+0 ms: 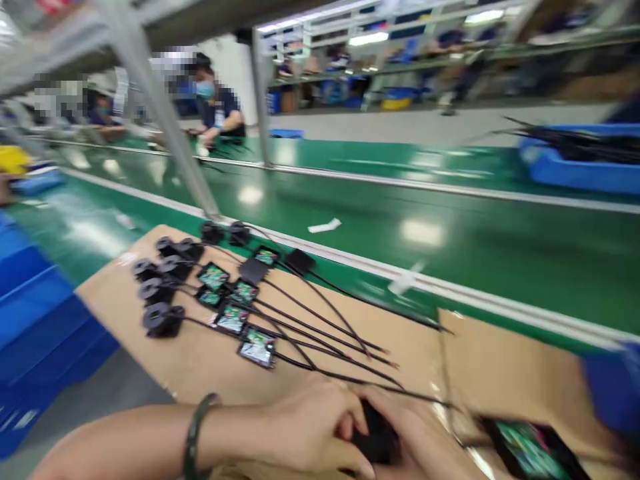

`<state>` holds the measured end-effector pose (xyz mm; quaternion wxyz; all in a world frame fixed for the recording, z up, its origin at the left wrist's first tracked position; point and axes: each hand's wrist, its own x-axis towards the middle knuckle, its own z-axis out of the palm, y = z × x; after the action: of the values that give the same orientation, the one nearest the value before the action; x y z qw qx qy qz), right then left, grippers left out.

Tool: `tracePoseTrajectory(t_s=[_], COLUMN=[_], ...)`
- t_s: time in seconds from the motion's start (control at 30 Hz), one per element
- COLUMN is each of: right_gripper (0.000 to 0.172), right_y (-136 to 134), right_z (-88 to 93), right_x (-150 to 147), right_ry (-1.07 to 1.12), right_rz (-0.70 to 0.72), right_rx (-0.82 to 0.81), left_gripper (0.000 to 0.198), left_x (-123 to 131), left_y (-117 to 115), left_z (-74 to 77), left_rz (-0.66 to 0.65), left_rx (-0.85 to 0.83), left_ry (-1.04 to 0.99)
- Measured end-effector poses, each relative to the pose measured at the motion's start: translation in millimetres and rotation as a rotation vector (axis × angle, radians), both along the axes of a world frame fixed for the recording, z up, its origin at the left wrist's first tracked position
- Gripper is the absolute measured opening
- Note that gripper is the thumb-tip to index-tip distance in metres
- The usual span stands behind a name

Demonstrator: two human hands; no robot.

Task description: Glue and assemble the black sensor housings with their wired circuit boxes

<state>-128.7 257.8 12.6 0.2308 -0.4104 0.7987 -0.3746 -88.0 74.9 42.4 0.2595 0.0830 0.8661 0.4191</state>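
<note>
My left hand (313,427) and my right hand (417,433) meet at the bottom of the view, both closed around a small black part (375,437) over the brown cardboard sheet (165,353). A dark bracelet (196,427) circles my left wrist. Beyond my hands lie several small green circuit boards (257,347) in black trays, each wired by a thin black cable (320,333) to a black ring-shaped part (159,319). Another green board (530,453) lies to the right of my right hand.
A green conveyor belt (450,233) runs behind the cardboard. Blue bins stand at the left (35,320), at the far right (575,163) with black cables in it, and at the near right (615,387). A masked person (217,107) works across the belt. A metal post (165,127) rises from the belt's edge.
</note>
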Motion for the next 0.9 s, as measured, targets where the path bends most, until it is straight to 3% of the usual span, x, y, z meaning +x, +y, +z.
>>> tracePoseTrajectory(t_s=[0.1, 0.2, 0.3, 0.4, 0.63, 0.73, 0.9], right_gripper=[0.037, 0.034, 0.030, 0.036, 0.049, 0.056, 0.061], right_y=[-6.3, -17.9, -23.2, -24.6, -21.8, -18.1, -8.1], right_z=[18.1, 21.2, 13.1, 3.4, -1.6, -5.4, -13.8], right_x=[13.2, 15.9, 20.1, 24.5, 24.0, 23.2, 23.2], right_ry=[-0.089, 0.003, 0.131, 0.294, 0.603, 0.597, 0.562], right_rz=[-0.160, -0.202, -0.191, -0.196, -0.204, -0.153, -0.100], right_rx=[0.199, 0.247, 0.174, 0.104, -0.004, -0.047, -0.138], left_gripper=[0.023, 0.015, 0.013, 0.014, 0.025, 0.022, 0.015], left_x=[-6.5, -6.8, -3.9, -1.6, 7.0, 7.4, 1.9], left_y=[-9.8, -9.8, -4.3, -3.5, -22.8, -22.8, -12.8], left_z=[17.4, 30.2, 34.0, 30.3, 8.7, 13.9, 36.6], left_rz=[-0.052, -0.166, -0.265, -0.343, -0.497, -0.583, -0.637], left_rx=[-0.066, -0.186, -0.283, -0.409, -0.429, -0.429, -0.477], left_ry=[-0.076, -0.022, 0.000, 0.010, 0.404, 0.359, 0.110])
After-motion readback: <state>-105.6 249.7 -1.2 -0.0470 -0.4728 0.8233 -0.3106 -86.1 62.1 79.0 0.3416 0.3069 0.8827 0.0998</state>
